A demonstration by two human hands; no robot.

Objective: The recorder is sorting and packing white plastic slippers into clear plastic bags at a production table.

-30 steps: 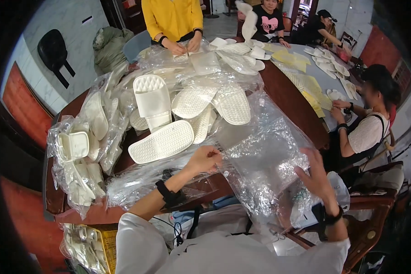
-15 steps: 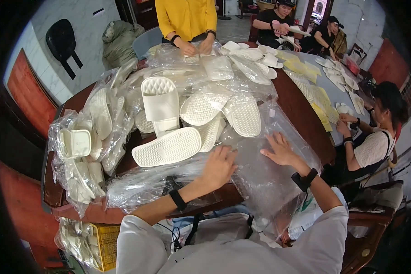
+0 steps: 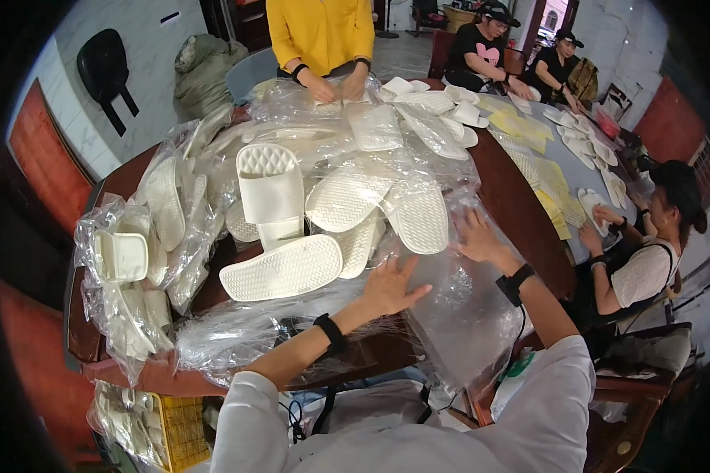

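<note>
My left hand [image 3: 393,287] lies spread over clear plastic bags, with its thumb reaching right onto a flat clear plastic bag [image 3: 461,303]. My right hand [image 3: 481,238] rests with fingers apart at that bag's far part, close to a white slipper sole [image 3: 420,217]. Neither hand holds anything. A white slipper [image 3: 282,268], sole up, lies just left of my left hand. Behind it a white slide [image 3: 270,185] with a quilted footbed leans on the pile. Crumpled clear plastic bags [image 3: 237,335] spread along the table's near edge.
Bagged white slippers [image 3: 130,276] are heaped at the left of the brown table [image 3: 517,185]. Across it, a person in yellow [image 3: 321,35] handles bagged slippers. Several co-workers sit at a grey table [image 3: 556,146] with slippers and yellow sheets. A yellow crate [image 3: 183,430] stands below left.
My left hand has moved slightly right, its thumb spreading out. My right hand has shifted slightly farther away over the flat bag. The co-worker in the pink-print shirt has lowered a white piece to the table.
</note>
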